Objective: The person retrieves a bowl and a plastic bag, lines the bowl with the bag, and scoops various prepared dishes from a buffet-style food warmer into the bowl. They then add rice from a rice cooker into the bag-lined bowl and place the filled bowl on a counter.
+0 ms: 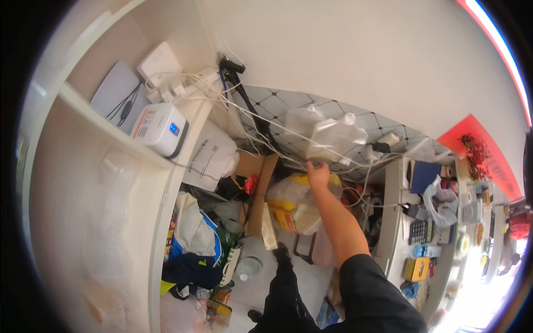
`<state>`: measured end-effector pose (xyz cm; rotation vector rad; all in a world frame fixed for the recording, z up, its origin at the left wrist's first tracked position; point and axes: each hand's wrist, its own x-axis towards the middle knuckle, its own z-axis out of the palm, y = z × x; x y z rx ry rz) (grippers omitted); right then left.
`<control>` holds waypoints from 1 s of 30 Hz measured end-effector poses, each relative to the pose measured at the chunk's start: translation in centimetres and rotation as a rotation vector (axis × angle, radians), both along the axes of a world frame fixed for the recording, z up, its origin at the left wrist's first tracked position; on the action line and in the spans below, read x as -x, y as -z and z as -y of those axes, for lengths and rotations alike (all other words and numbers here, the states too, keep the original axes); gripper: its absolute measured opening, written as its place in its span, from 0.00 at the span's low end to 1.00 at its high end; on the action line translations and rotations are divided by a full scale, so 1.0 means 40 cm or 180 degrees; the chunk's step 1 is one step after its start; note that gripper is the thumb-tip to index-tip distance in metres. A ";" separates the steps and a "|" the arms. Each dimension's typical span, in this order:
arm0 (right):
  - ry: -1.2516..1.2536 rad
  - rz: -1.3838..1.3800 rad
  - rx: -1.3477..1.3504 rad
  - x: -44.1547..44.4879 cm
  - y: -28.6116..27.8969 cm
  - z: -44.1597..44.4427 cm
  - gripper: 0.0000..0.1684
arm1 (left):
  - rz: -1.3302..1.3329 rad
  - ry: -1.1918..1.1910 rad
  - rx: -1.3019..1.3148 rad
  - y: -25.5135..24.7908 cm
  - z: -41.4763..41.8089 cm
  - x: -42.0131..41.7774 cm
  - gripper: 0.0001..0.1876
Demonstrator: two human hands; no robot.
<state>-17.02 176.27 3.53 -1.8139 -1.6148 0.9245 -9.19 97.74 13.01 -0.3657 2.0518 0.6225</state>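
Note:
My right hand (318, 175) is stretched out over a large clear plastic bag (291, 206) with yellow printed packaging in it, near the tiled wall. Its fingertips are at the lower edge of clear plastic pieces (335, 137) hanging on the wall; whether they grip anything is unclear. White cables (283, 156) cross just behind the fingers. My left hand is out of view. An open cardboard box (260, 195) stands left of the bag.
A shelf with a white device (160, 129) and power strip is at left. Piled clothing (195, 233) and a plastic water jug (249, 266) lie below. At right, a counter carries a calculator (418, 232), a yellow box (416, 269) and a blue notebook (424, 177).

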 end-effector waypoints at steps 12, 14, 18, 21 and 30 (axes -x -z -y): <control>0.0999 -0.0368 -0.0079 0.152 0.103 -0.249 0.26 | -0.0115 0.0294 0.0169 -0.045 -0.287 0.223 0.17; 0.0881 -0.0117 0.0151 0.126 0.114 -0.234 0.21 | -0.0094 0.0306 0.0179 -0.048 -0.293 0.218 0.17; 0.0489 0.0285 -0.0288 0.070 0.108 -0.206 0.16 | -0.0102 0.0403 0.0164 -0.040 -0.305 0.233 0.17; 0.0063 0.0136 -0.0084 0.038 0.086 -0.206 0.16 | -0.0115 0.0477 0.0134 -0.037 -0.314 0.247 0.16; -0.0352 0.0038 -0.0199 0.035 0.012 -0.177 0.15 | -0.0147 0.0515 0.0141 -0.044 -0.293 0.218 0.16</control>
